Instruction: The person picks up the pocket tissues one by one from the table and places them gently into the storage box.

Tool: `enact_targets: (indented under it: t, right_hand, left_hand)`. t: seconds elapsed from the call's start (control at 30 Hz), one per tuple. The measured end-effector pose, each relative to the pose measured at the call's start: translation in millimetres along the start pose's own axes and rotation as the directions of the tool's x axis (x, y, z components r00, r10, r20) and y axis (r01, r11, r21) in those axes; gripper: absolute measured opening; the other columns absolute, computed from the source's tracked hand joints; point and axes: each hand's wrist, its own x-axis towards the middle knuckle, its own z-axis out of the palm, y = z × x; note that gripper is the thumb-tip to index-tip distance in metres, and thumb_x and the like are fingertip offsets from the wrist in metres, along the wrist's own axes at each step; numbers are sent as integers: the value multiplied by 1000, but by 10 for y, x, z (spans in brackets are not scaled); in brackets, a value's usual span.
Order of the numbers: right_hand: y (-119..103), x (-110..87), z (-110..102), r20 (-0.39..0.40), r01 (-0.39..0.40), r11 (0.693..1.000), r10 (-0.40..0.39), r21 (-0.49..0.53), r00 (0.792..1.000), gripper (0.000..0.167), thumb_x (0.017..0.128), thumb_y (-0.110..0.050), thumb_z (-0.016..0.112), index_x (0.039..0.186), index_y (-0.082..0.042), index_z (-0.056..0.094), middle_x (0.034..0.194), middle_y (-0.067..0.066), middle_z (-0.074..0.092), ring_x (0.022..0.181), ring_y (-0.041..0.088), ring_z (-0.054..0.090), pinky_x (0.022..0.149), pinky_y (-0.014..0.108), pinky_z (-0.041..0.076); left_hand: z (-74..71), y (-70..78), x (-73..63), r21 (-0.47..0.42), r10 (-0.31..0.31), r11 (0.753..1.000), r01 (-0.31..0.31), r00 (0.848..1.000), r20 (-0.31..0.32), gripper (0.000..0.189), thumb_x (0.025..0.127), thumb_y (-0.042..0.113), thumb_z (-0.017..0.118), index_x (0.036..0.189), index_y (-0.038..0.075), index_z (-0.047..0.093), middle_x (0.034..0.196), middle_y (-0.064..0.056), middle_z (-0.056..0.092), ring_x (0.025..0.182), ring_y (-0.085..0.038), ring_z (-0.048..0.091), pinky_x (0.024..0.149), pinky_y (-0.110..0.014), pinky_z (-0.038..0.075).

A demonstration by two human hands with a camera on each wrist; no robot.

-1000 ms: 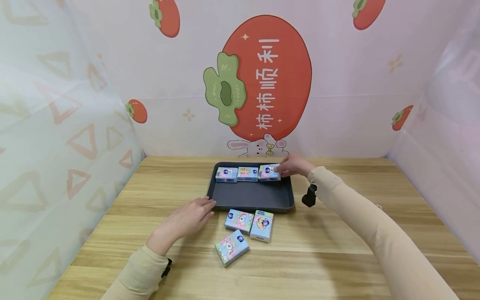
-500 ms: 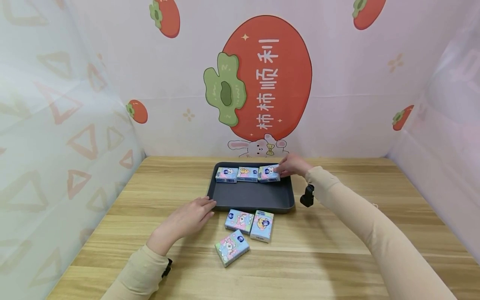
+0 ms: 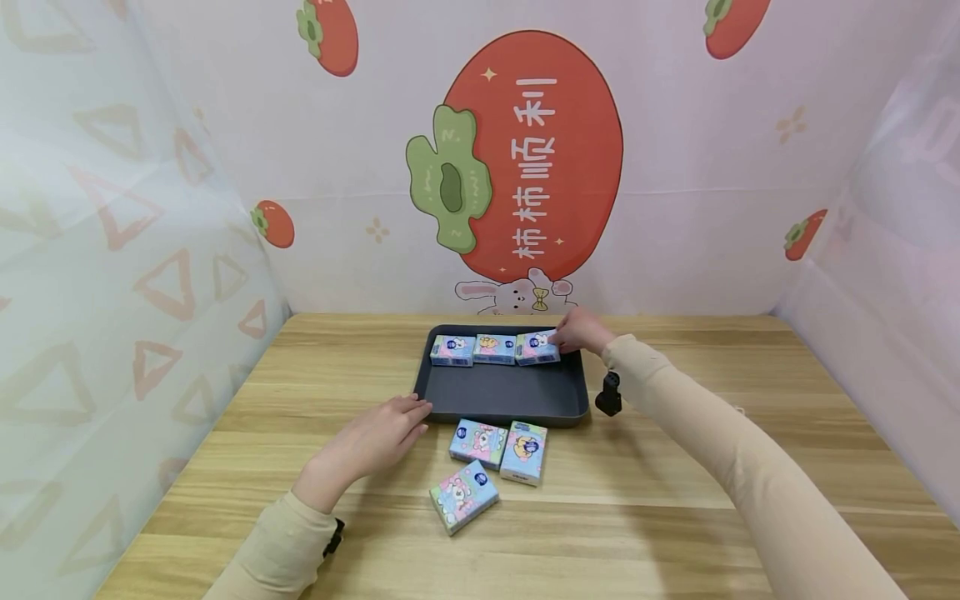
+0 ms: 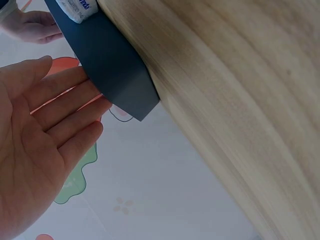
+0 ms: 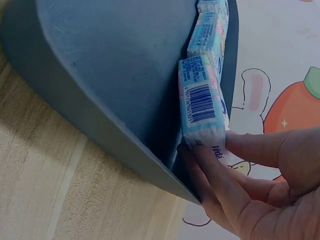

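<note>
In the head view a dark grey tray [image 3: 498,396] lies on the wooden table, with a row of 3 tissue packs along its far side. At the right end of that row, my right hand [image 3: 581,331] pinches a blue and pink tissue pack [image 3: 537,347] by its end; the right wrist view shows this pack's barcode side [image 5: 202,102], slightly tilted against its neighbour. The middle pack [image 3: 495,348] and left pack [image 3: 452,350] lie side by side. My left hand [image 3: 382,433], fingers straight, touches the tray's near left corner with its fingertips.
In front of the tray lie 3 more tissue packs: one at left [image 3: 478,442], one at right [image 3: 524,452], and a nearer one [image 3: 464,496] turned at an angle. A printed cloth backdrop [image 3: 337,167] stands behind the wooden table [image 3: 675,517].
My right hand and wrist have shifted slightly left and down, and the pinched pack has settled a little lower and closer to the row. The left hand has stayed in place.
</note>
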Motion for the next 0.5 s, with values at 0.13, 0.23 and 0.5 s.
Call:
enact_targets:
  t: [0.13, 0.23, 0.5]
  right_hand:
    - [2, 41, 24, -29, -5, 1000, 5, -12, 1000, 33, 89, -11, 66, 116, 8, 63, 117, 23, 63, 96, 28, 66, 81, 30, 58]
    - [-7, 39, 45, -54, -5, 999, 3, -32, 999, 32, 89, -10, 66, 115, 8, 63, 116, 23, 64, 96, 28, 67, 80, 30, 59]
    - [-49, -27, 93, -102, -8, 999, 4, -46, 995, 31, 88, -9, 67, 113, 8, 61, 113, 22, 64, 94, 28, 67, 82, 34, 58]
  left_hand:
    - [-4, 0, -2, -7, -1, 1000, 1, 1000, -1, 35, 96, 21, 55, 124, 0, 61, 128, -19, 59, 120, -32, 56, 100, -45, 48]
    - [-9, 4, -3, -6, -5, 1000, 5, 1000, 0, 35, 96, 21, 55, 123, 0, 61, 127, -19, 59, 120, -32, 56, 100, -45, 48]
    - [-12, 20, -3, 6, -7, 1000, 7, 1000, 0, 34, 96, 20, 56, 123, 0, 62, 127, -18, 60, 119, -31, 56, 99, -45, 49]
